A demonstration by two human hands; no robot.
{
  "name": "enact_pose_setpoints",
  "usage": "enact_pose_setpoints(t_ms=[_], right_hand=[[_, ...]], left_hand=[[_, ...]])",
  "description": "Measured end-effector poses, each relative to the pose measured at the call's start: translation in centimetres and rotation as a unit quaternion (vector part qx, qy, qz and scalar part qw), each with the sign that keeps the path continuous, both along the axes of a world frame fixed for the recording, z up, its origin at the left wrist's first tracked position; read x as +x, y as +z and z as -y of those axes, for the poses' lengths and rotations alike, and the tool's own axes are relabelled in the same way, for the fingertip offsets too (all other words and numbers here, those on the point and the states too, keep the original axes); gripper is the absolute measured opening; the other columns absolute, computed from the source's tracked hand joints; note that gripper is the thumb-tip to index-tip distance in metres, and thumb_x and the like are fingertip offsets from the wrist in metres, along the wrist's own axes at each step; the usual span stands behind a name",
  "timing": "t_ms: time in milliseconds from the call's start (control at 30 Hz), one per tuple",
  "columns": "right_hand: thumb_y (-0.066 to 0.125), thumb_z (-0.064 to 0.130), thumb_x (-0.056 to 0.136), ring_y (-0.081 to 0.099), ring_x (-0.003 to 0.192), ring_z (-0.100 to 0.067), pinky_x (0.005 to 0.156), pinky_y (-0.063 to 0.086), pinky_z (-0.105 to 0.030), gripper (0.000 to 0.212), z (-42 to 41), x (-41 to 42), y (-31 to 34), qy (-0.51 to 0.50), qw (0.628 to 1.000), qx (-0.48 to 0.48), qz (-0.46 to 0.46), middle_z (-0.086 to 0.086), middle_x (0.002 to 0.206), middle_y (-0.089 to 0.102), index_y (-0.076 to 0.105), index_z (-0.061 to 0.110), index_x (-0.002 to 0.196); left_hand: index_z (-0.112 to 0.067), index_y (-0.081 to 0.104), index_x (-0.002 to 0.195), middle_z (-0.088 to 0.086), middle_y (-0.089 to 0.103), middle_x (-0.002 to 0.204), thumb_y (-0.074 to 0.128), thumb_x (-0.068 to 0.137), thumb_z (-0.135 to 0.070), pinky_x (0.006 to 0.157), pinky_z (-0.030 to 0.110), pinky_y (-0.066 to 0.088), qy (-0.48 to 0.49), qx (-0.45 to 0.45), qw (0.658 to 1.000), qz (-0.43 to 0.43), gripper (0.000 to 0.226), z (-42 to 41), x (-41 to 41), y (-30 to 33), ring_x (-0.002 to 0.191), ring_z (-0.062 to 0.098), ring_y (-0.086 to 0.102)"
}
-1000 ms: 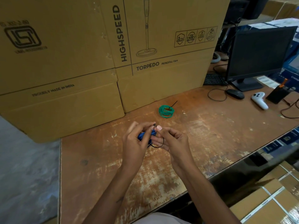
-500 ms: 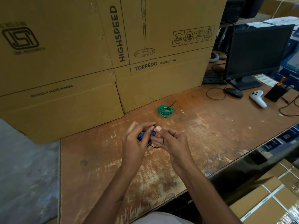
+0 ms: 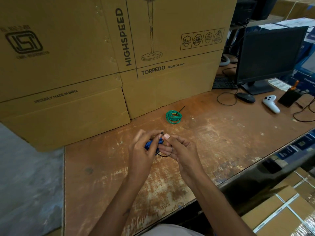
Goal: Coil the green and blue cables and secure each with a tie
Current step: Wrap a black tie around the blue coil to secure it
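Note:
The green cable (image 3: pixel 173 116) lies coiled on the worn wooden table (image 3: pixel 221 137), near the cardboard boxes, with a black tie around it whose tail sticks out to the upper right. Nearer to me, both hands meet above the table. My left hand (image 3: pixel 142 150) grips the coiled blue cable (image 3: pixel 150 144), mostly hidden by its fingers. My right hand (image 3: pixel 179 150) pinches a thin black tie (image 3: pixel 166 155), which loops below the blue coil. The thumbs and fingertips of both hands touch at the tie's end.
Large cardboard fan boxes (image 3: pixel 102 65) stand along the back of the table. At the right are a monitor (image 3: pixel 269 55), a keyboard (image 3: pixel 223 83), a black mouse (image 3: pixel 245 97), a white controller (image 3: pixel 271 103) and loose black wires. More boxes sit below the table's right edge.
The hands hold nearly the same pose on the blue coil and tie. The view has shifted slightly; the green coil has stayed in place.

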State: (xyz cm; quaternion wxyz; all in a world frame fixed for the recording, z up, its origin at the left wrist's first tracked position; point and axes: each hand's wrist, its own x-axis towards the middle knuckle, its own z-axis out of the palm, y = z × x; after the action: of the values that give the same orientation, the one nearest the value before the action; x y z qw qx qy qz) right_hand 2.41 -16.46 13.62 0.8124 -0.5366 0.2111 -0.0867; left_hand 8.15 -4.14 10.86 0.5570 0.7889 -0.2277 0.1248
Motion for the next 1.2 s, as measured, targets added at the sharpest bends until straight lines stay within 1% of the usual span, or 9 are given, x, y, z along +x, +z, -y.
enact_pose_setpoints(t_ms=[133,333,467,633,767,800,933,1067,1200], right_hand=[[0.075,0.023,0.095,0.077,0.1,-0.04,0.09,0.063,-0.045,0.023,0.1,-0.1,-0.2,0.0,1.0,0.001,-0.008,-0.022,0.105,0.079,0.072,0.011,0.075],[0.075,0.023,0.095,0.078,0.098,-0.036,0.082,0.063,-0.036,0.025,0.0,-0.4,0.2,0.012,1.0,0.002,-0.012,-0.02,0.103,0.08,0.07,0.012,0.073],[0.076,0.023,0.094,0.078,0.098,-0.035,0.087,0.063,-0.039,0.024,-0.1,-0.6,0.2,0.016,1.0,-0.003,-0.02,-0.018,0.104,0.08,0.068,0.01,0.075],[0.076,0.024,0.094,0.077,0.101,-0.038,0.087,0.063,-0.038,0.023,-0.3,-0.9,0.1,0.013,1.0,0.003,-0.023,-0.024,0.106,0.078,0.073,0.014,0.073],[0.075,0.023,0.095,0.078,0.102,-0.036,0.088,0.063,-0.038,0.025,-0.5,-1.0,0.4,0.008,1.0,0.009,-0.027,-0.023,0.105,0.078,0.079,0.022,0.07],[0.075,0.023,0.095,0.078,0.102,-0.036,0.088,0.063,-0.037,0.026,-0.5,-1.1,0.5,0.006,1.0,0.012,-0.028,-0.023,0.104,0.079,0.079,0.023,0.069],[0.075,0.023,0.095,0.077,0.102,-0.038,0.088,0.063,-0.039,0.025,-0.4,-1.2,0.5,0.003,0.999,0.015,-0.034,-0.022,0.102,0.079,0.08,0.022,0.07],[0.076,0.025,0.094,0.076,0.104,-0.04,0.093,0.063,-0.043,0.024,-0.2,-1.2,0.2,0.008,0.999,0.017,-0.036,-0.024,0.104,0.079,0.079,0.022,0.071],[0.076,0.024,0.093,0.077,0.102,-0.039,0.096,0.062,-0.046,0.022,0.0,-1.2,0.1,0.012,0.999,0.016,-0.041,-0.024,0.104,0.078,0.078,0.019,0.073]], left_hand=[[-0.019,0.078,0.114,-0.003,0.062,0.095,0.069,0.099,-0.015,0.072,0.013,0.049,0.001,0.007,1.0,0.005,0.018,-0.1,-0.1,-0.1,0.087,0.013,0.066],[-0.018,0.079,0.114,-0.003,0.06,0.094,0.068,0.1,-0.016,0.07,0.015,0.049,0.001,0.018,1.0,0.019,0.018,-0.3,-0.3,-0.2,0.085,0.012,0.065],[-0.018,0.078,0.113,-0.002,0.063,0.096,0.069,0.1,-0.014,0.072,0.022,0.054,0.009,0.005,1.0,0.012,0.016,-0.3,-0.6,-0.5,0.087,0.015,0.067],[-0.018,0.078,0.114,-0.001,0.063,0.095,0.07,0.1,-0.016,0.07,0.027,0.055,0.011,0.006,1.0,0.01,0.017,-0.2,-0.7,-0.9,0.085,0.015,0.067],[-0.017,0.078,0.114,-0.003,0.062,0.094,0.068,0.099,-0.019,0.07,0.013,0.049,0.008,0.009,1.0,0.016,0.019,-0.2,-0.9,-0.6,0.086,0.012,0.067],[-0.016,0.078,0.114,-0.003,0.062,0.094,0.068,0.099,-0.019,0.071,0.012,0.048,0.008,0.012,1.0,0.018,0.019,-0.2,-0.9,-0.6,0.086,0.012,0.067],[-0.017,0.078,0.115,-0.003,0.062,0.096,0.067,0.1,-0.02,0.07,0.017,0.052,0.016,0.012,1.0,0.017,0.019,-0.1,-1.1,-1.0,0.085,0.013,0.067],[-0.015,0.078,0.115,-0.004,0.061,0.096,0.068,0.099,-0.018,0.071,0.012,0.049,0.023,0.016,0.999,0.023,0.019,0.1,-1.3,-1.1,0.085,0.009,0.064],[-0.015,0.078,0.115,-0.003,0.06,0.095,0.068,0.099,-0.017,0.07,0.012,0.048,0.024,0.021,0.999,0.026,0.019,0.2,-1.4,-1.1,0.084,0.009,0.064]])
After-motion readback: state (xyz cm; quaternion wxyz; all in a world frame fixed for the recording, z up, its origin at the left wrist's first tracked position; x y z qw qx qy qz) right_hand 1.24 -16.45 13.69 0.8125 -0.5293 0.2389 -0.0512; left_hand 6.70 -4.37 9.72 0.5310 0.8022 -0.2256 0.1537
